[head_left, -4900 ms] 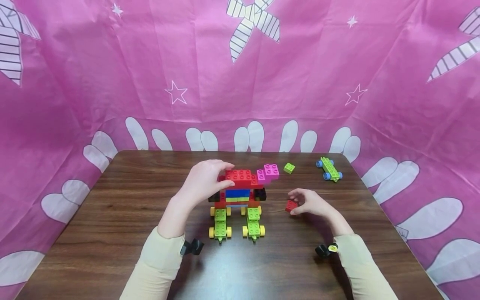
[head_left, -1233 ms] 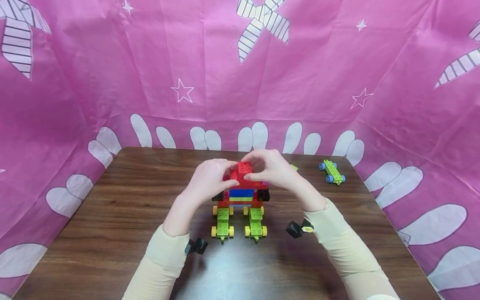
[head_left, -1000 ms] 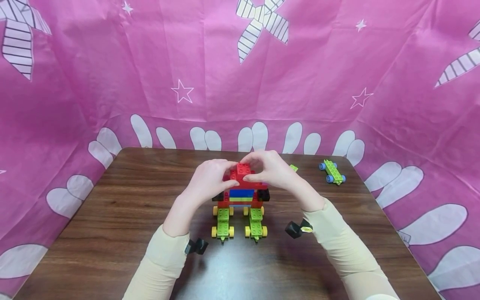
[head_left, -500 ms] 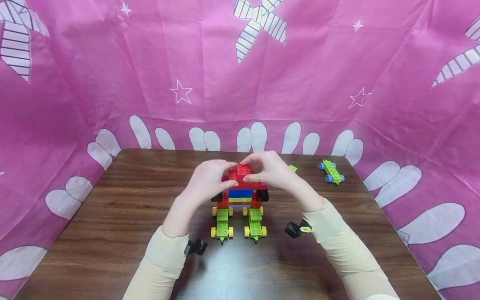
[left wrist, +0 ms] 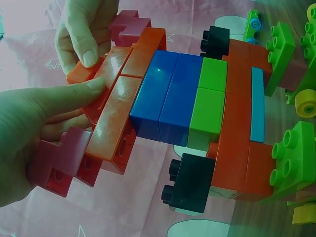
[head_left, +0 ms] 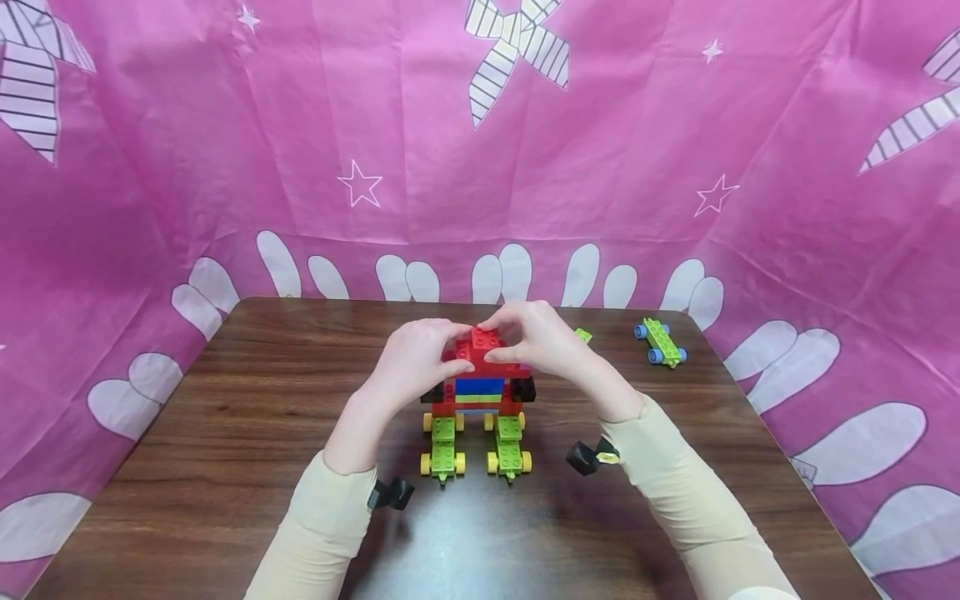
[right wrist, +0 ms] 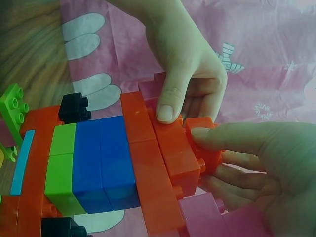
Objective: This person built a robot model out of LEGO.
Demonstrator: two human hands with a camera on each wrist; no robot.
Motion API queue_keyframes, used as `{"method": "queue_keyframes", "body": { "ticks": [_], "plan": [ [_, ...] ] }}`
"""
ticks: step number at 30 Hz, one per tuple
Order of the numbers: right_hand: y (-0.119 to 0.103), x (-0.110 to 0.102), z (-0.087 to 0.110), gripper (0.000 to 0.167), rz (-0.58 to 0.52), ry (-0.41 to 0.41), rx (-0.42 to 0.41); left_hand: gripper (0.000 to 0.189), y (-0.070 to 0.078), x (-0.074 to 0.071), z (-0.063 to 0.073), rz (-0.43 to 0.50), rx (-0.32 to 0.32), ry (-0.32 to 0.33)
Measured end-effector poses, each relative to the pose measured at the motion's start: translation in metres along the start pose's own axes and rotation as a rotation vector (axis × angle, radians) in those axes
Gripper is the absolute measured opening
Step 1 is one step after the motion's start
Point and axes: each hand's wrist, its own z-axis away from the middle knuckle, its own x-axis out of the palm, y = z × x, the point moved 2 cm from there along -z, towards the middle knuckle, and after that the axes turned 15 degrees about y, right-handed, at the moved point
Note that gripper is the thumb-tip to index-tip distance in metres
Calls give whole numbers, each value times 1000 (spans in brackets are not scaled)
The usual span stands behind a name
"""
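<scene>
A figure of toy building bricks (head_left: 480, 387) stands upright mid-table on two green wheeled bases (head_left: 443, 454) with yellow wheels. Its trunk stacks red, lime and blue bricks, with a black brick (left wrist: 190, 182) at each side. My left hand (head_left: 412, 358) grips the red bricks (right wrist: 175, 148) of the upper row, thumb on the near face. From the other side my right hand (head_left: 547, 342) pinches a small red brick (head_left: 485, 337) between thumb and fingers, right at the studs on top of that row. Pink bricks (left wrist: 129, 27) stick out at both ends, mostly hidden by my hands in the head view.
Behind my right hand lies a small lime brick (head_left: 583, 335), partly hidden. Farther right, a lime wheeled base (head_left: 662, 342) with blue wheels rests near the back edge of the brown table (head_left: 247, 417). A pink patterned cloth (head_left: 420, 167) hangs behind.
My right hand has brought the small red brick from the table at the right onto the figure's top. Within the last second the brick sank slightly; my left hand kept its grip.
</scene>
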Motion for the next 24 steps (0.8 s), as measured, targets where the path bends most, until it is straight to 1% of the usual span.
{"method": "queue_keyframes", "body": {
  "ticks": [10, 24],
  "plan": [
    [-2, 1, 0, 37, 31, 15, -49, 49, 0, -1, -1, 3, -17, -5],
    [-1, -1, 1, 34, -1, -5, -48, 50, 1, 0, -2, 1, -17, -12]
  ]
}}
